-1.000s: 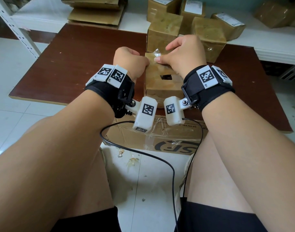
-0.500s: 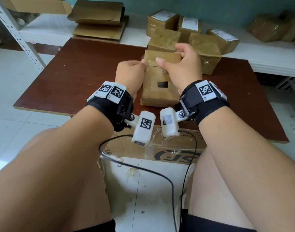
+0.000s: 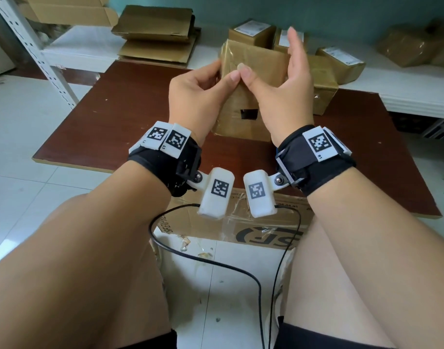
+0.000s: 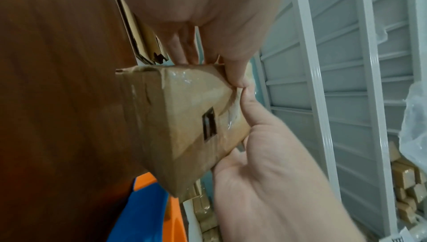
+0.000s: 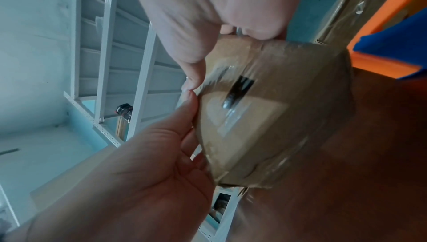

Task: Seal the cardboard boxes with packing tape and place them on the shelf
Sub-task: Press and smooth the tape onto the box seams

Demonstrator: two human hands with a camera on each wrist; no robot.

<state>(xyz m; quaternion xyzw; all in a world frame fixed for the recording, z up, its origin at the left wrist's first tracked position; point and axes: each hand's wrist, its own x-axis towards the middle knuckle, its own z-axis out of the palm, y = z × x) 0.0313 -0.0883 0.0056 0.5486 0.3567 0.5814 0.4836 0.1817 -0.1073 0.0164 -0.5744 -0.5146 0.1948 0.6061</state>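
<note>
While both hands held it up over the far part of the dark wooden table [image 3: 130,114], the taped cardboard box [image 3: 251,64] stood tilted between them, its glossy tape-wrapped face with a small black rectangular mark turned toward the person. At the box's left edge, the left hand [image 3: 195,96] gripped it, thumb on the near face and fingers curled round behind. On the other side, the right hand [image 3: 286,96] pressed its thumb onto the same face, thumb tip touching the left thumb tip, while its fingers stood nearly straight up along the box's right side; whether they touched the cardboard could not be told. Just behind the held box, several other sealed boxes [image 3: 324,79] sat clustered at the table's back edge and on the low white shelf [image 3: 417,96], some bearing white labels. Flattened cartons [image 3: 155,34] lay stacked on the shelf at the left. Below the wrists, a printed carton [image 3: 266,233] sat under the table's near edge, with black cables [image 3: 216,263] trailing across the tiled floor.
</note>
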